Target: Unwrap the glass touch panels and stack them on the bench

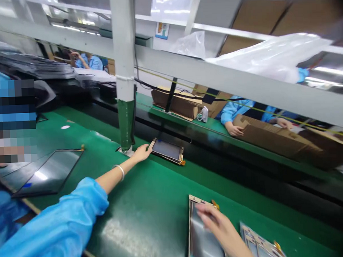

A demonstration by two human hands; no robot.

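My left hand (142, 152) reaches far out to the belt trough behind the green bench. Its fingers grip the left edge of a flat display panel (167, 149), which has a pale frame and an orange flex tab at its right corner. My right hand (218, 227), smeared by motion, hovers over a larger dark display panel (206, 240) on the bench, fingers loosely bent and apart. Nothing shows between them. Another framed panel (261, 242) with an orange tab lies to the right, partly cut off by the picture's lower edge.
A post (126, 107) rises from the bench close to my left hand. At left, a co-worker in blue sits by a dark glossy panel (51, 173). Across the dark trough (212, 157), another person's hands handle a cardboard box (274, 139). A rail (243, 74) crosses above.
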